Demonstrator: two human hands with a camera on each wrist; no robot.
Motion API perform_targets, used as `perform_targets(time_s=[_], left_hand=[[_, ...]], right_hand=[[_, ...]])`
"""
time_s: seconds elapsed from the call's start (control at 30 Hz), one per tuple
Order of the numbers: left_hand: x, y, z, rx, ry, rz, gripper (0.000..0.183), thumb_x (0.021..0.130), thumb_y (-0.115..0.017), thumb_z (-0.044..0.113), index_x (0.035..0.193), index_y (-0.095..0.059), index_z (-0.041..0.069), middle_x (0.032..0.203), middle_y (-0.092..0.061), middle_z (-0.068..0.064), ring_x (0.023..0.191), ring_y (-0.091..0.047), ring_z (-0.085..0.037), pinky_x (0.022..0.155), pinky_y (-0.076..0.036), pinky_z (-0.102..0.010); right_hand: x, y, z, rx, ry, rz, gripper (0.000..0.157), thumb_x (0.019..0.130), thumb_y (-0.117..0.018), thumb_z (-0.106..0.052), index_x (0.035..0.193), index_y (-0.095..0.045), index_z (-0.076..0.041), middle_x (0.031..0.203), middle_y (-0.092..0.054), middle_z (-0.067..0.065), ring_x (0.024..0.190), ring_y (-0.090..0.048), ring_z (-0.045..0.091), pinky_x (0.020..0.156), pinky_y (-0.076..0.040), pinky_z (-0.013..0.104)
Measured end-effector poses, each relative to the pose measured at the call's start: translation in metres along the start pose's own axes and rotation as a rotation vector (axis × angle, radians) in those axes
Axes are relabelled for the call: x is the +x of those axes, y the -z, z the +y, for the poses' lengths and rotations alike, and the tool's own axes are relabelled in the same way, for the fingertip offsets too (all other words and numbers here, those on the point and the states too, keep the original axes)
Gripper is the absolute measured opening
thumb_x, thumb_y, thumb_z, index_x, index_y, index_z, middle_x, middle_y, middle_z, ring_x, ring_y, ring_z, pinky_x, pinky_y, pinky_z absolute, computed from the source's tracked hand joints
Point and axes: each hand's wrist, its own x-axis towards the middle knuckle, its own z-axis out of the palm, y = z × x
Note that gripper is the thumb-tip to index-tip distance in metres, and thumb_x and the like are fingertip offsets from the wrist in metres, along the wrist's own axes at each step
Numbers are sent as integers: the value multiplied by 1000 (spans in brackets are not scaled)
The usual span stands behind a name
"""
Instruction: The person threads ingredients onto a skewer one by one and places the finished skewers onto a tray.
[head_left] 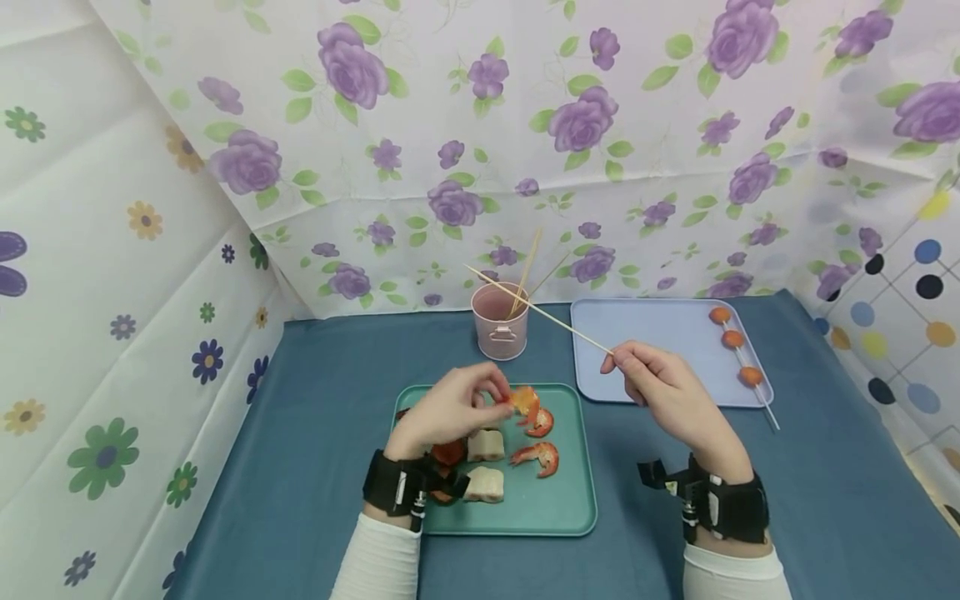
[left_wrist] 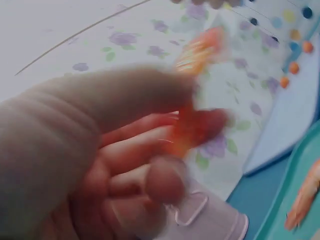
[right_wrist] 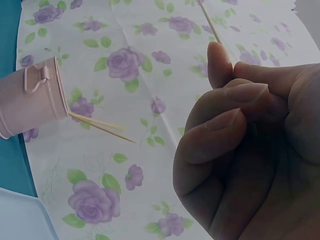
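Note:
My left hand pinches an orange-red shrimp between thumb and fingers above the green tray. In the left wrist view that shrimp looks blurred. My right hand holds a thin wooden skewer near one end, and its other end points up and left, passing in front of the pink bucket. Thumb and index finger meet on the skewer in the right wrist view. On the green tray lie two more shrimp, pale blocks and reddish pieces, partly hidden by my left hand and wrist.
Loose skewers stand in the bucket behind the green tray. At the back right, a pale blue tray carries a skewer with three orange pieces; its stick reaches over the tray's edge. Flowered cloth rises behind the blue tabletop.

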Motion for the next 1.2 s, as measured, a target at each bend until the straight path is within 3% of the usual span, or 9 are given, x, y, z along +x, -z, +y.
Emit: perform_targets(time_s=[0.17,0.27,0.4,0.67,0.9,1.2], left_hand=[[0,8,3,-323,43,272,38,111,-64,17,147,-60,4,106,-73,-10,55,-57,-20,49,-43,-28],[0,9,6,-480,28,412,39,112,-60,16,149,-58,2,104,-72,-11,56,-54,-12,50,-41,-24],[0,9,11,-604,-28,509,36,113,-59,17,145,-59,0,101,-69,-9,54,-51,-10,50,-38,-22],[-4,12,15,-749,-108,555,31,115,-54,26,128,-61,-1,98,-64,0,53,-43,-7,50,-33,-22],[-8,14,15,-848,-137,538,45,112,-56,39,136,-59,1,99,-62,0,55,-44,-7,53,-35,-21],[-10,16,17,-873,-168,484,66,110,-57,41,154,-47,-7,104,-61,-3,55,-44,-6,54,-36,-21]], right_hand=[[1,0,0,1,0,-5,28,118,-44,-15,111,-70,-5,64,-45,5,54,-43,22,52,-38,36],[1,1,1,17,7,-17,28,118,-43,-14,115,-69,-4,66,-46,6,55,-44,26,54,-39,36],[0,4,3,37,16,-53,27,118,-44,-13,120,-69,-5,68,-47,6,57,-44,26,57,-40,36],[-4,9,4,-44,-15,-163,24,115,-52,-16,110,-76,-18,62,-44,-2,47,-37,17,44,-34,33],[-3,10,5,-55,-63,-154,25,116,-51,-19,108,-75,-17,58,-37,-4,44,-32,18,44,-32,33],[-3,8,3,-70,-70,-154,24,115,-53,-17,110,-76,-15,60,-38,-3,46,-34,19,46,-34,34]])
